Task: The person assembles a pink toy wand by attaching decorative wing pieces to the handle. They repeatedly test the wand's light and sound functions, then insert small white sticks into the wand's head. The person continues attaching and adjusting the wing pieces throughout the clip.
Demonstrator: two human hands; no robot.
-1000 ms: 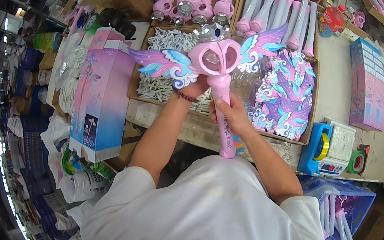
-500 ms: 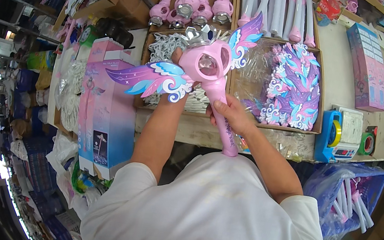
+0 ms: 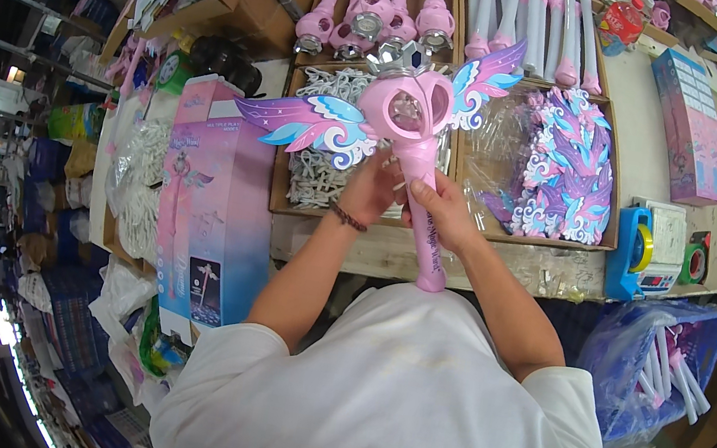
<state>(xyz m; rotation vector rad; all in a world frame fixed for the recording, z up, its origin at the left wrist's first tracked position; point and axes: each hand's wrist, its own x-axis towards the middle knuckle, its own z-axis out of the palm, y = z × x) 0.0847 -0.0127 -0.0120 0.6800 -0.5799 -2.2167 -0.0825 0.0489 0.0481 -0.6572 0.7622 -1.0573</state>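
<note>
A pink toy wand (image 3: pixel 427 155) with a silver crown and purple-and-blue wings leans over the divided box, its handle end against my white shirt. My right hand (image 3: pixel 446 214) is closed round the handle, thumb on top. Close beside the upper handle on the left, my left hand (image 3: pixel 371 190) has its fingers curled; their tips are partly hidden, and what they hold, if anything, cannot be made out. A bead bracelet (image 3: pixel 347 216) circles my left wrist. Below the wand lie many small white pieces (image 3: pixel 313 184) in one compartment, and loose printed wing pieces (image 3: pixel 573 169) in another.
Behind stand pink wand bodies (image 3: pixel 318 25) and grey-white tubes with pink ends (image 3: pixel 535 27). Packaging boxes (image 3: pixel 218 221) (image 3: pixel 690 131) flank the work area. A tape dispenser (image 3: pixel 630 253) sits to the right, above a blue crate (image 3: pixel 687 342) holding more tubes.
My left hand has come down from the wand's head to beside its handle. The wand's head has shifted right and the wings have turned slightly. My right hand keeps its grip.
</note>
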